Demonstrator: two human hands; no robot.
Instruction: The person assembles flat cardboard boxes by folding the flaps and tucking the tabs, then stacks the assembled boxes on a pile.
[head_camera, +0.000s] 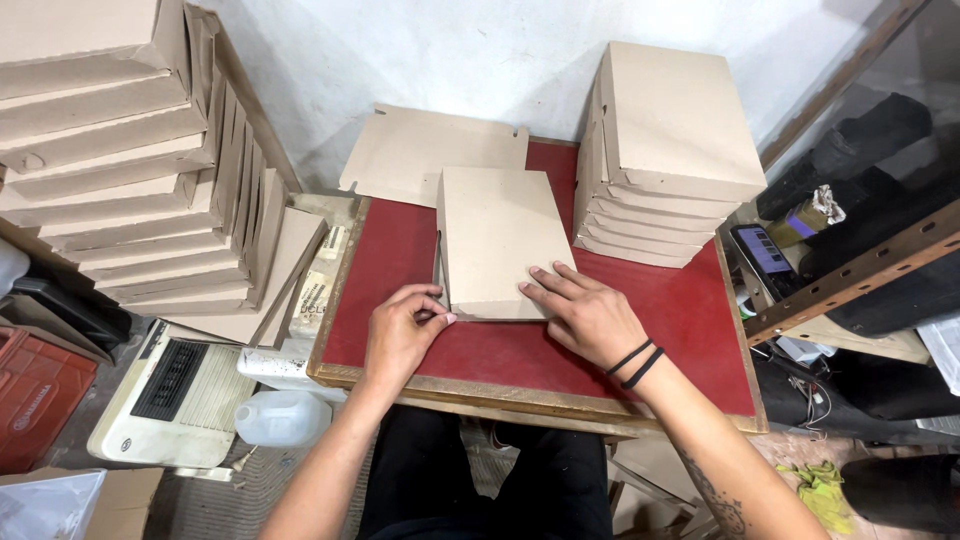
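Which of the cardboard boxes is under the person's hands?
The single box lying alone in the middle of the red table. The left hand and right hand press its near edge; the other boxes sit in stacks.

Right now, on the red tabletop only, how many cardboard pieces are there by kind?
Folded boxes stacked at the right: 7, as far as the edges can be told apart
Folded box under both hands: 1
Flat unfolded blanks at the back: 1
Total: 9

The left hand and right hand rest on the single box.
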